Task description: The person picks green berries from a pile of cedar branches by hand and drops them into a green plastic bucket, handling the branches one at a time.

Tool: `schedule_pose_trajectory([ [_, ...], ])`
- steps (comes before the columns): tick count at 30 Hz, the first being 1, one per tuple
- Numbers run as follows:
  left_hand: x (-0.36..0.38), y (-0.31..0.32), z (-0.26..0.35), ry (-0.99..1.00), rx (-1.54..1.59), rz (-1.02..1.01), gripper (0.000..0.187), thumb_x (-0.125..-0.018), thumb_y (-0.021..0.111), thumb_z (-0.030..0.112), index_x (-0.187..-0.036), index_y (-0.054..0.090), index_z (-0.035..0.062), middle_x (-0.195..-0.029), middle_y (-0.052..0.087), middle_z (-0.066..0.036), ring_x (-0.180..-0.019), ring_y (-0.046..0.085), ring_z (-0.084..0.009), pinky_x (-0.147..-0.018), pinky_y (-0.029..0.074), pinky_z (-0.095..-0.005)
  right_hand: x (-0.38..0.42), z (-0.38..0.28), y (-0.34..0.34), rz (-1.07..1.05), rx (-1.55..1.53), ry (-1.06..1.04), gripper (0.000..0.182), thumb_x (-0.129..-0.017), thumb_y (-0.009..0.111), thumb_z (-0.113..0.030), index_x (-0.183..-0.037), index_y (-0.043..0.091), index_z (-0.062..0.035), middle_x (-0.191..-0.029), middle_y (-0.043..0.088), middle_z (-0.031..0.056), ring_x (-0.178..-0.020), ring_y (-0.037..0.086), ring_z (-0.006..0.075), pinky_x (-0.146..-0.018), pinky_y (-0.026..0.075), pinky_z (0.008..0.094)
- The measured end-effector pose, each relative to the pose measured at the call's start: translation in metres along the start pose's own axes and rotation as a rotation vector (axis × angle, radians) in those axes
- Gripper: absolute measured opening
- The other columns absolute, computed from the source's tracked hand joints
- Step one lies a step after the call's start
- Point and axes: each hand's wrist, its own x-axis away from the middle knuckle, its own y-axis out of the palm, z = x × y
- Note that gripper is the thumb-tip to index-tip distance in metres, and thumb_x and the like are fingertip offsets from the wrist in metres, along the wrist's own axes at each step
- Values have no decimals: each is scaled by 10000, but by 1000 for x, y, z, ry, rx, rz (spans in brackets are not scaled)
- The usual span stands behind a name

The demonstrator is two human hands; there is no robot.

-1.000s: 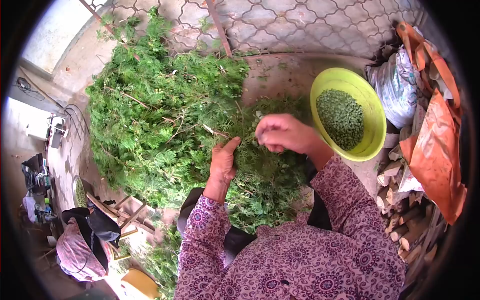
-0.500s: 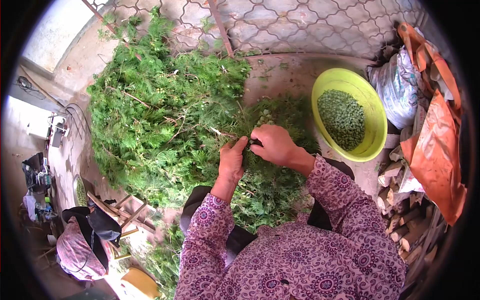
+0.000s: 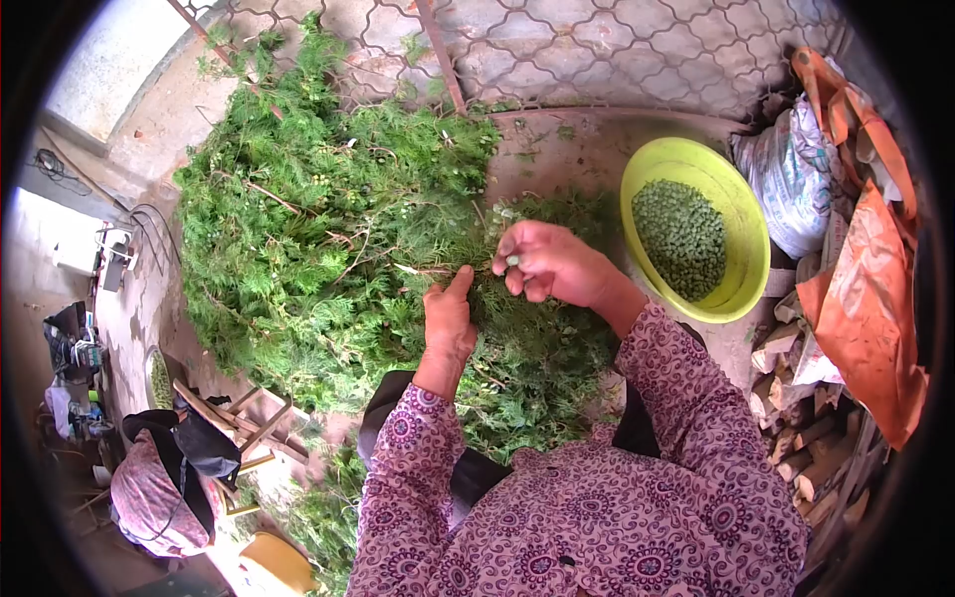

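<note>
A large heap of green, feathery branches [image 3: 298, 229] spreads in front of me and down between my knees. My left hand [image 3: 450, 318] is closed on a branch at the near side of the heap, its thumb pointing up. Just to the right, my right hand [image 3: 552, 264] is raised over the greenery, slightly blurred, with a small pale green berry [image 3: 512, 261] between thumb and fingers. Right of that hand is a yellow-green basin [image 3: 751, 239], tilted in view, partly filled with small green berries [image 3: 681, 239].
A metal lattice [image 3: 597, 60] runs along the far side. On the right are a white sack [image 3: 791, 179], orange sheeting [image 3: 865, 308] and stacked firewood [image 3: 816, 453]. At lower left are a wooden chair [image 3: 261, 428], pink patterned cloth [image 3: 159, 493] and a yellow container [image 3: 279, 562].
My right hand has parted from my left, moving slightly up and right, and a berry now shows in its fingers. My left hand has shifted slightly left.
</note>
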Motion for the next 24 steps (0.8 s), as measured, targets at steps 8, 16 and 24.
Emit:
schedule_pose_trajectory([
  [8, 5, 4, 6, 40, 70, 47, 275, -798, 594, 89, -1002, 477, -53, -925, 575, -128, -788, 582, -208, -679, 502, -335, -5, 23, -4, 269, 648, -221, 119, -751, 616, -96, -801, 563, -2, -654, 564, 24, -576, 514, 76, -504, 411, 230],
  [16, 11, 6, 3, -1, 115, -42, 221, -798, 584, 72, -969, 491, -33, -886, 580, -112, -747, 593, -213, -662, 506, -328, -13, 33, 2, 422, 1103, -282, 218, -685, 685, -169, -737, 584, 17, -611, 573, 117, -529, 529, 113, -499, 424, 276],
  [24, 9, 3, 8, 17, 114, 12, 245, -796, 565, 55, -1012, 485, -28, -900, 582, -116, -756, 588, -207, -662, 505, -327, -14, 26, 1, 277, 641, -52, 140, -694, 633, -127, -707, 585, 4, -564, 531, 19, -468, 460, 80, -427, 358, 239],
])
